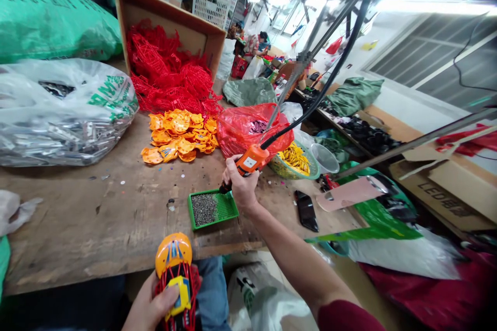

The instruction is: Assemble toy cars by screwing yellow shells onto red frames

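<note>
In my left hand [149, 302] is a toy car [179, 289] with an orange front piece, red frame bars and a yellow part under my thumb. It is held low, in front of the table's near edge. My right hand [244, 186] grips an orange and black electric screwdriver [250, 160], whose cable runs up to the right. The tool's dark tip points down at the green tray [225, 213]. Small grey screws [204, 209] fill the tray's left part. Whether the tip touches a screw cannot be made out.
Orange plastic pieces [182, 134] lie in a pile beyond the tray, before a box of red frames [171, 67]. A bag of silvery parts [58, 129] sits left. Right are a red bag [236, 129], a basket of yellow pieces [295, 160], a phone [306, 210] and a pink bottle [349, 194].
</note>
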A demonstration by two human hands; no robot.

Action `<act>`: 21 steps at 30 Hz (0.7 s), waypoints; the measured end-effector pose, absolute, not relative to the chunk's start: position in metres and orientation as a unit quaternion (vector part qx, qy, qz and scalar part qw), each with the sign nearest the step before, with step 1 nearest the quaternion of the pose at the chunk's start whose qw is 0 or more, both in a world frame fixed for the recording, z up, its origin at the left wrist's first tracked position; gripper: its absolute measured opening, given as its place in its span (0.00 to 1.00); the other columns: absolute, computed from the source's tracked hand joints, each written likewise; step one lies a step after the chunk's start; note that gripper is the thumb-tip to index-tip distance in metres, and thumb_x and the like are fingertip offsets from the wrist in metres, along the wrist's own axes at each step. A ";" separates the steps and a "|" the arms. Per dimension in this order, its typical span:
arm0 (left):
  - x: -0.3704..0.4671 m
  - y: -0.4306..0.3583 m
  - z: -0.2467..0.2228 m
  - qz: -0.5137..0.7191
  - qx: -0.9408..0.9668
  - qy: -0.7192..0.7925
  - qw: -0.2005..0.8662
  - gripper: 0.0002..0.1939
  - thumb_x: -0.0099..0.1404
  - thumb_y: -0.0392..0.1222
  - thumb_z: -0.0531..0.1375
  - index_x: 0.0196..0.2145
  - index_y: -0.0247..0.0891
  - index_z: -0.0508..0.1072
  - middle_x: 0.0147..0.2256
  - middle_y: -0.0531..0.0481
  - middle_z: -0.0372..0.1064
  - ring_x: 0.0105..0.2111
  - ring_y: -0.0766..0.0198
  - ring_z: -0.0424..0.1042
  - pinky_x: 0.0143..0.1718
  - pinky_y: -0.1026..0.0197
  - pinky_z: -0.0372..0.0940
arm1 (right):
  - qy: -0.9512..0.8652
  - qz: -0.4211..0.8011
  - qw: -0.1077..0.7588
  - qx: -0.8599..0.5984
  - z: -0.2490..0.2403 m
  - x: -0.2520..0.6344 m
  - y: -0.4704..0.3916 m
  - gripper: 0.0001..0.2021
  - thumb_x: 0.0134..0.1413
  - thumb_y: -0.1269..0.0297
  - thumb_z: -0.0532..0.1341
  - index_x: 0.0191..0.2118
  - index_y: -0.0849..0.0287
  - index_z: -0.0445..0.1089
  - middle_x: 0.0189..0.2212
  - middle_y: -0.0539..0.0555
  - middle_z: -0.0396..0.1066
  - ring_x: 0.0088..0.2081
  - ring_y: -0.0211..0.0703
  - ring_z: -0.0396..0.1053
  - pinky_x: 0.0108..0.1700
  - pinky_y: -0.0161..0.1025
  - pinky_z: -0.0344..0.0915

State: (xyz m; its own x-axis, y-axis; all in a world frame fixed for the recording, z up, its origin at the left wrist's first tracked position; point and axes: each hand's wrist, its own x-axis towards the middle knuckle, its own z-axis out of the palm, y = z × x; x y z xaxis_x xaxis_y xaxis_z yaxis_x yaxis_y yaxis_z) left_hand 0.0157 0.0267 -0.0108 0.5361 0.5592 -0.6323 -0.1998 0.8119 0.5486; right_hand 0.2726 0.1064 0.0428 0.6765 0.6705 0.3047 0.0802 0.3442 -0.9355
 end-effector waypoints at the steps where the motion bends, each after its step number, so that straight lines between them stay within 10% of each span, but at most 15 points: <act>1: 0.016 0.027 -0.011 0.224 0.211 0.427 0.851 0.31 0.38 0.50 0.75 0.39 0.29 0.78 0.38 0.30 0.80 0.39 0.36 0.78 0.30 0.51 0.74 | -0.349 0.199 0.743 -0.536 0.042 0.273 0.106 0.15 0.51 0.52 0.66 0.35 0.56 0.63 0.16 0.40 0.57 0.13 0.29 0.55 0.15 0.31 0.57; 21: 0.016 0.020 0.010 0.232 0.212 0.416 0.853 0.28 0.43 0.51 0.73 0.39 0.32 0.76 0.31 0.39 0.79 0.32 0.49 0.78 0.30 0.56 0.71 | -0.351 0.193 0.765 -0.504 0.082 0.256 0.081 0.12 0.52 0.59 0.67 0.34 0.56 0.63 0.14 0.39 0.56 0.13 0.29 0.54 0.18 0.31 0.58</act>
State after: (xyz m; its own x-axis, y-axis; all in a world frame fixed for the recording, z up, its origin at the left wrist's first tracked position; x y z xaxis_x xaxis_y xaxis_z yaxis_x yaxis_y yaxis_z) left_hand 0.0161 0.0196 0.0097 0.5462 0.5722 -0.6118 -0.2197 0.8026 0.5545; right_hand 0.2559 0.0808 0.0821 0.6787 0.6491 0.3435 0.0589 0.4181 -0.9065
